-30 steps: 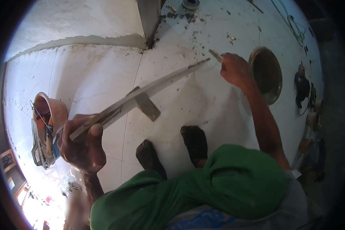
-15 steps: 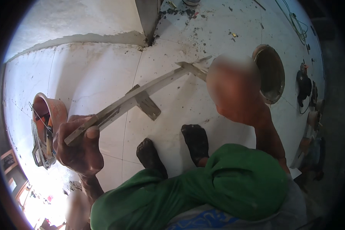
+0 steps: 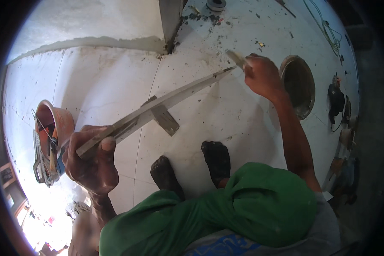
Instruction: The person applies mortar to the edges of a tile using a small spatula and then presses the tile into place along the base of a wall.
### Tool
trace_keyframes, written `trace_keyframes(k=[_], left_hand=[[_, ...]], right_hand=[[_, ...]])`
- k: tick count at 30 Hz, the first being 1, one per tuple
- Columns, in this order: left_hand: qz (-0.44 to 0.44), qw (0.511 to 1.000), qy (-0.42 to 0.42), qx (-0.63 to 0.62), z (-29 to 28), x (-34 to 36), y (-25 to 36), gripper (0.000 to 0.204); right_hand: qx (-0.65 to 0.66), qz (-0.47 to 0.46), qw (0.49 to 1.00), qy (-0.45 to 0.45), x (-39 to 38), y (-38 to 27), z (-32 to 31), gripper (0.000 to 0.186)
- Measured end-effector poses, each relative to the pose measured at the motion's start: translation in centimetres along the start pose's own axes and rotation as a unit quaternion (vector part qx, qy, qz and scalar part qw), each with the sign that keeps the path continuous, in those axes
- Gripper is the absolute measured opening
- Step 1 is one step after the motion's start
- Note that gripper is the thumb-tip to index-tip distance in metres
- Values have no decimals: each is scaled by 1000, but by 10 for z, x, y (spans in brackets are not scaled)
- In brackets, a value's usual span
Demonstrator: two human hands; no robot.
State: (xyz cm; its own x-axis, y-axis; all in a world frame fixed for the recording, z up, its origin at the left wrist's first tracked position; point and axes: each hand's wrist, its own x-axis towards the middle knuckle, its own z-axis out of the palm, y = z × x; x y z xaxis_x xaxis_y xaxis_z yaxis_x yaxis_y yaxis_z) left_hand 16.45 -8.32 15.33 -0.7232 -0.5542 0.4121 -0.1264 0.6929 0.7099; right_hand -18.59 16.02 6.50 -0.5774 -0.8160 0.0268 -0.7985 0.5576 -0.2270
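In my left hand (image 3: 91, 158) is the near end of a long, flat, grey straight board (image 3: 175, 96), held slanting up to the right over the floor, with my thumb on top. A short, dirty crosspiece (image 3: 166, 119) sticks out from under its middle. My right hand (image 3: 260, 77), fingers closed, grips a small flat, pale strip (image 3: 234, 57) just beyond the board's thin far end; the strip is slightly blurred, and I cannot tell if the two touch.
An orange bucket (image 3: 62, 119) with tools stands left, a round basin (image 3: 281, 87) right. Beyond lie a black power tool (image 3: 336, 98), green cord (image 3: 328, 36) and a grey ring-shaped object (image 3: 215, 5). A plastered wall corner (image 3: 168, 25) rises ahead; debris scatters over white tiles.
My right hand swung nearer, bringing the strip across the board's far end half a second ago, and is now back up beyond it. My left hand has hardly moved.
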Motion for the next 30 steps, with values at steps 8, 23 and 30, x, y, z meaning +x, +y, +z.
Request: trace_keyframes(k=[8, 23, 30], left_hand=[[-128, 990, 51, -2, 1, -8, 2, 29], [-152, 987, 57, -13, 16, -15, -3, 31], [-175, 982, 75, -14, 17, -18, -10, 31]], right_hand=[[105, -51, 979, 166, -47, -66, 64, 20], [876, 308, 370, -39, -31, 5, 113, 22], [744, 403, 532, 32, -122, 2, 98, 18]])
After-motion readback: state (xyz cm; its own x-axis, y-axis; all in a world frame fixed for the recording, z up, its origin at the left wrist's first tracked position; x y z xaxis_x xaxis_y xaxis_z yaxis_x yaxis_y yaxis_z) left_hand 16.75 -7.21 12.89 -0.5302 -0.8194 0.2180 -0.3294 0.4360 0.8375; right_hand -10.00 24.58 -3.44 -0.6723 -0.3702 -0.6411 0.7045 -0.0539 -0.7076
